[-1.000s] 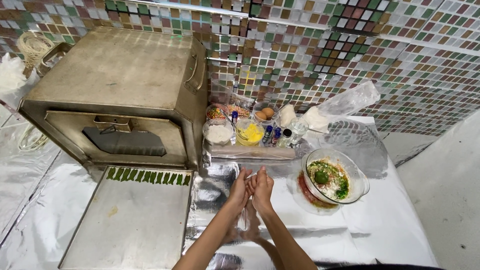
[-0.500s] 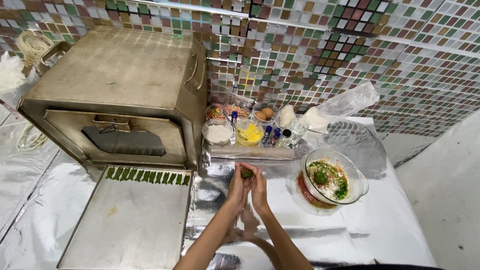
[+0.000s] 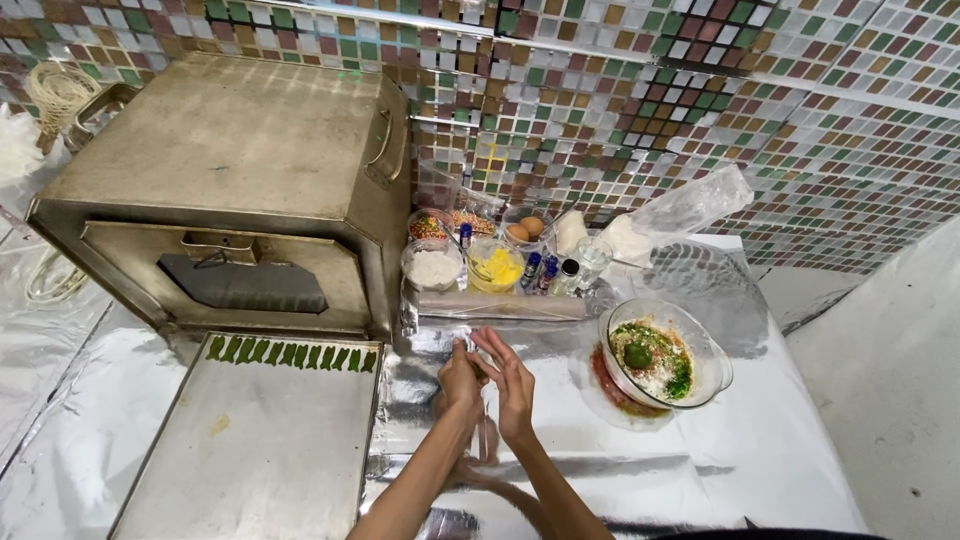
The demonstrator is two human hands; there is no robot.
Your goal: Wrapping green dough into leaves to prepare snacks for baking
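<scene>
Both hands, left hand (image 3: pixel 460 382) and right hand (image 3: pixel 515 385), were pressed palm-to-palm a second ago and now part slightly, fingers cupped around a small green piece (image 3: pixel 480 368) between them, right of the tray (image 3: pixel 260 450), left of the glass bowl (image 3: pixel 710 360), shaping seemingly underway.

Hands (image 3: pixel 490 380) together above foil-covered table (image 3: pixel 700 460)

Worktop things around the grip

Left of the grip lies a metal tray (image 3: pixel 250 450) with green pieces (image 3: pixel 290 354) along its far edge; beyond it a metal oven (image 3: pixel 220 190). Right, a glass bowl (image 3: pixel 715 365) of mixed food; behind, small ingredient bowls (image 3: pixel 465 265).
</scene>
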